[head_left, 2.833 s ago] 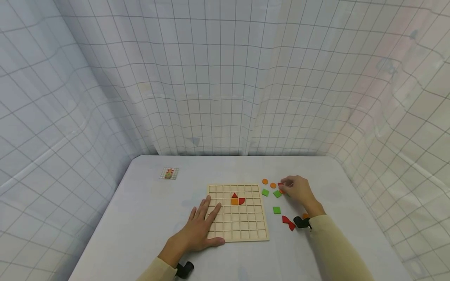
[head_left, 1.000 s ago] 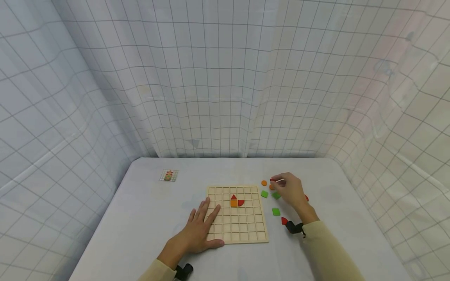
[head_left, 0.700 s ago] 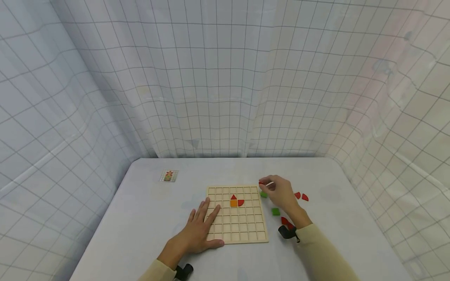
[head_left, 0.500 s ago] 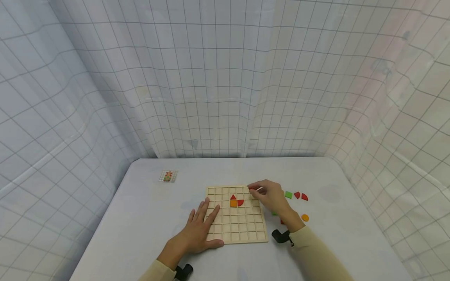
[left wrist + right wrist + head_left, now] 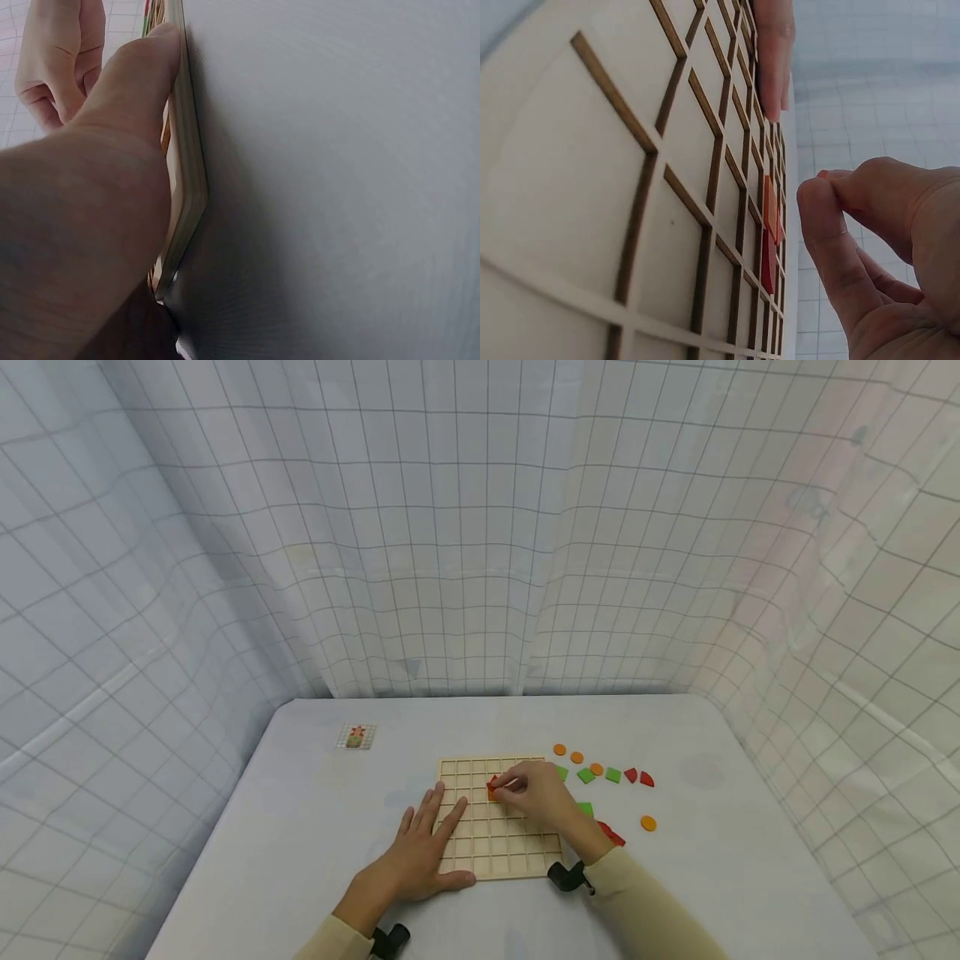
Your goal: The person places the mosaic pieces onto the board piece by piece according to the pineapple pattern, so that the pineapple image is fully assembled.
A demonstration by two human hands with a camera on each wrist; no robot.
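Fingers (image 5: pixel 504 785) of right hand (image 5: pixel 536 793) pinched on red piece (image 5: pixel 492 787) above board (image 5: pixel 495 847), orientation hidden; left hand (image 5: pixel 420 860) flat.

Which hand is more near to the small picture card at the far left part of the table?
Left. The left hand lies flat on the wooden grid board's left edge, on the same side as the picture card. The right hand is over the board's middle, farther away.

Desk: pale grey-white surface (image 5: pixel 315 827).
Backdrop: white curtain with a grey grid pattern (image 5: pixel 450 543), hung on three sides.
Small printed pattern card (image 5: pixel 356 737): far left of desk, lying flat.
Three orange round discs (image 5: pixel 577 757): in a row, right of centre.
Fourth orange disc (image 5: pixel 648 823): apart, nearer.
Green square tiles (image 5: pixel 613 775): beside the discs.
Two red quarter-round pieces (image 5: pixel 639 777): just right of the green tiles.
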